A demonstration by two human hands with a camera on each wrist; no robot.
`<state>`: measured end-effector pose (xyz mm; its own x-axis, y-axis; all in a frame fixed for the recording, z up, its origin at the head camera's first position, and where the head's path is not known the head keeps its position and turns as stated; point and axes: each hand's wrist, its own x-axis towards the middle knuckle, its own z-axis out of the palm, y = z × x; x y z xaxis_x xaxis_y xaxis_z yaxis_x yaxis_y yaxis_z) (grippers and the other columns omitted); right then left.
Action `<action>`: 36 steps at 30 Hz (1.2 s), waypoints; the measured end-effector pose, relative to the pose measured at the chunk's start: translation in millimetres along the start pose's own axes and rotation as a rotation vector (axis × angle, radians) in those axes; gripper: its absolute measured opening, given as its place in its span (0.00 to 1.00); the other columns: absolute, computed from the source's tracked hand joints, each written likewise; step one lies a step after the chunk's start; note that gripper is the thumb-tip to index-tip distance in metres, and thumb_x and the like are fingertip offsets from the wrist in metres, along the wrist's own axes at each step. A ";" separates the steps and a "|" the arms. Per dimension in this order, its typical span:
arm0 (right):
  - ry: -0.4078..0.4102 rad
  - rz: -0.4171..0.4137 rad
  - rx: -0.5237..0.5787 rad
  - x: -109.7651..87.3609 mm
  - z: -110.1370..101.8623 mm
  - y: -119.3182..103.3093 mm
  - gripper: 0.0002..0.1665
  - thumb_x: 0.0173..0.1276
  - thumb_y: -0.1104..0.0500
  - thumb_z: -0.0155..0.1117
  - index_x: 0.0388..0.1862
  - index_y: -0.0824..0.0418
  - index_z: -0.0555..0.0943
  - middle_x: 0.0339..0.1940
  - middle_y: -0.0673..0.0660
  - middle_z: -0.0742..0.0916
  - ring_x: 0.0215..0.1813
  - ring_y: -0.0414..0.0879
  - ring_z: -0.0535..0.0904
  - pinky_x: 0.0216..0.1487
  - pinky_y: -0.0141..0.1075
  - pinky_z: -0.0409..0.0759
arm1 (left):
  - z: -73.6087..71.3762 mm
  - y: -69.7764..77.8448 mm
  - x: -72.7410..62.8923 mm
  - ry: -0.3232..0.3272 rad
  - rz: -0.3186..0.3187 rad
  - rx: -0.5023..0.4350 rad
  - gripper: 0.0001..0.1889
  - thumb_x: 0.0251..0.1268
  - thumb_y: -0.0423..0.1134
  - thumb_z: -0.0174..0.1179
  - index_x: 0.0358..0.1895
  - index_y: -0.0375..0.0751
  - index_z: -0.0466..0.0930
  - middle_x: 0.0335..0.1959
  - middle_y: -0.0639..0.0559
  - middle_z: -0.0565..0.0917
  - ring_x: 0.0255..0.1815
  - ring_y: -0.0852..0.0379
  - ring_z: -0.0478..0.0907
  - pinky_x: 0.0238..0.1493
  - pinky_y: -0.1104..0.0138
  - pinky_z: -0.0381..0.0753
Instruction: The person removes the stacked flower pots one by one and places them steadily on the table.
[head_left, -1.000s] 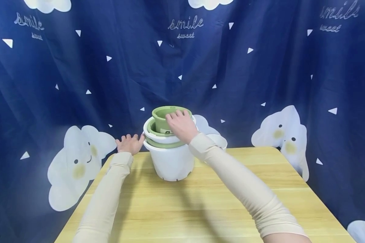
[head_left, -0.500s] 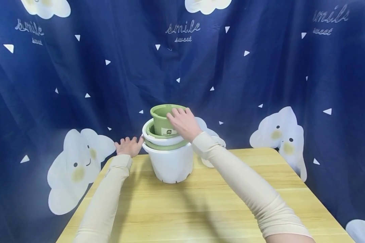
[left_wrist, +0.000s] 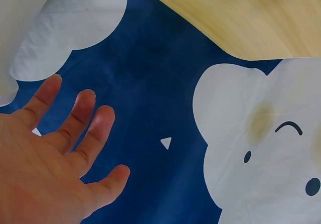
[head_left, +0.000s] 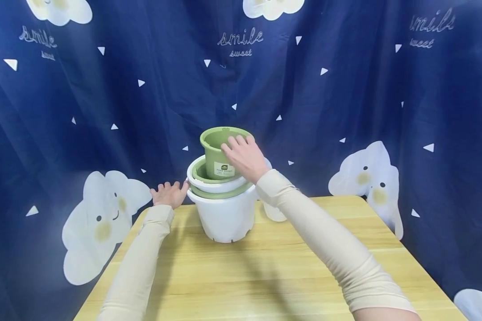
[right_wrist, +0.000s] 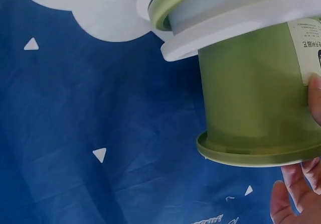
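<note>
Head view: the top green pot (head_left: 213, 154) is gripped at its rim by the right hand (head_left: 246, 157), its base within the stacked pots (head_left: 226, 218), beside whose rims the left hand (head_left: 169, 195) is held with fingers spread.

Green pot (head_left: 216, 156) drawn higher from stack (head_left: 224, 218), right hand (head_left: 246, 158) risen; more label (head_left: 224, 169) showing

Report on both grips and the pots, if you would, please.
Right grip holding top green pot by rim, base hidden inside pot stack. Left grip beside stack, fingers spread, contact unclear. No obstruction visible above.
</note>
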<state>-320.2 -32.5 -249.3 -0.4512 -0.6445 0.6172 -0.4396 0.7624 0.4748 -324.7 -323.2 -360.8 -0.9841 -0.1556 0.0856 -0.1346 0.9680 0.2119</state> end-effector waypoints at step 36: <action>0.082 0.018 -0.063 -6.9 -19.5 52.2 0.11 0.75 0.67 0.51 0.50 0.58 0.77 0.48 0.58 0.80 0.49 0.57 0.78 0.49 0.47 0.74 | 2.4 -0.3 3.3 -0.026 -0.001 -0.008 0.44 0.78 0.66 0.21 0.76 0.34 0.64 0.73 0.21 0.64 0.73 0.22 0.58 0.70 0.24 0.47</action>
<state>-324.8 12.9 -216.6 -0.3927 -0.6258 0.6739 -0.3807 0.7777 0.5003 -328.2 -323.5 -362.9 -0.9866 -0.1515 0.0602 -0.1350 0.9662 0.2195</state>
